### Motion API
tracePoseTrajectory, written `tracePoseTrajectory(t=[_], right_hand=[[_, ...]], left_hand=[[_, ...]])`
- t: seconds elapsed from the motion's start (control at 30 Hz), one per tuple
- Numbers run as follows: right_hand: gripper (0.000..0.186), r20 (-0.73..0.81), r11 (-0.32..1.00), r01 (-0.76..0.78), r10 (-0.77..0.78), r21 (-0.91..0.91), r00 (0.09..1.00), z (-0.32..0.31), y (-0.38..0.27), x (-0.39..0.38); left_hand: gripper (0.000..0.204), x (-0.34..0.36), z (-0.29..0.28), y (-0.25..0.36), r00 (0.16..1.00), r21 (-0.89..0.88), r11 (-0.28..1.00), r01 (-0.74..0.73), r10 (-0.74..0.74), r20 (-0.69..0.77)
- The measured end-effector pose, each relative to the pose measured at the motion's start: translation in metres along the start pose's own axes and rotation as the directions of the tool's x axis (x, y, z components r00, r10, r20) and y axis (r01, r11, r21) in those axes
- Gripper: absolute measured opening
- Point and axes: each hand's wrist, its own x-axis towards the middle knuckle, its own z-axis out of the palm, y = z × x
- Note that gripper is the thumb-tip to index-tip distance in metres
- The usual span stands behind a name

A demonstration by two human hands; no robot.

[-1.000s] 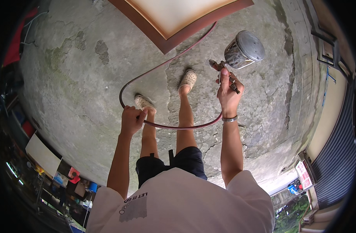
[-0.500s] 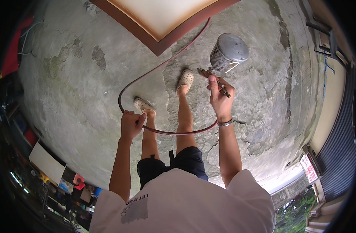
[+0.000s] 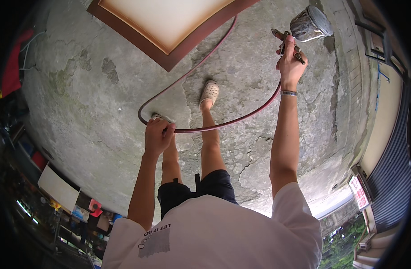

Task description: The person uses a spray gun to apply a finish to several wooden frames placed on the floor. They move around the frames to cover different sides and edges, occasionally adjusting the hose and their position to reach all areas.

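My right hand [image 3: 292,67] is wrapped round a paint spray gun [image 3: 299,58], arm stretched far out to the right. On the gun sits a grey metal cup [image 3: 309,27], smeared with paint and tilted. A dark red air hose [image 3: 228,122] runs from behind my right wrist in a sagging curve to my left hand [image 3: 159,136], whose fingers are closed round it. Beyond that hand the hose loops away toward a panel [image 3: 169,58] at the top. The panel has a brown border shading into a cream middle, and one corner points toward me.
Cracked, patchy concrete [image 3: 98,134] lies under my feet, which wear beige clogs [image 3: 209,93]. A dark metal frame [image 3: 380,40] and a ribbed shutter [image 3: 389,179] stand along the right. Cluttered goods and a pale board [image 3: 57,187] line the lower left.
My right hand has swung outward, up and to the right, carrying the spray gun with it. The hose between my hands has been drawn straighter. My left hand has risen slightly, still gripping the hose.
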Motion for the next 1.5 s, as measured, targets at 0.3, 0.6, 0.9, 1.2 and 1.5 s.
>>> tracePoseTrajectory(t=[0.3, 0.6, 0.9, 1.2, 1.5], right_hand=[[0.049, -0.158, 0.995, 0.084, -0.074, 0.058, 0.985, -0.004, 0.002, 0.068], [0.051, -0.198, 0.994, -0.015, 0.035, 0.104, 0.98, 0.0, 0.003, 0.048], [0.05, 0.068, 0.982, -0.126, 0.117, 0.143, 0.991, 0.018, -0.004, -0.092], [0.051, 0.127, 0.984, -0.161, 0.15, 0.074, 0.98, 0.029, 0.003, -0.169], [0.042, 0.284, 0.99, -0.137, 0.135, -0.014, 0.949, 0.033, -0.003, -0.232]], left_hand=[[0.026, 0.031, 0.007, 0.027, 0.999, -0.051, 0.998, 0.024, -0.026, -0.039], [0.027, 0.02, -0.001, 0.011, 0.997, -0.037, 0.999, 0.037, -0.04, -0.069], [0.043, -0.026, -0.035, -0.04, 0.998, 0.068, 0.996, 0.065, -0.063, -0.025], [0.048, -0.057, -0.057, -0.068, 0.998, 0.081, 0.996, 0.047, -0.044, -0.039], [0.051, -0.073, -0.064, -0.077, 0.999, 0.081, 0.996, 0.044, -0.042, -0.035]])
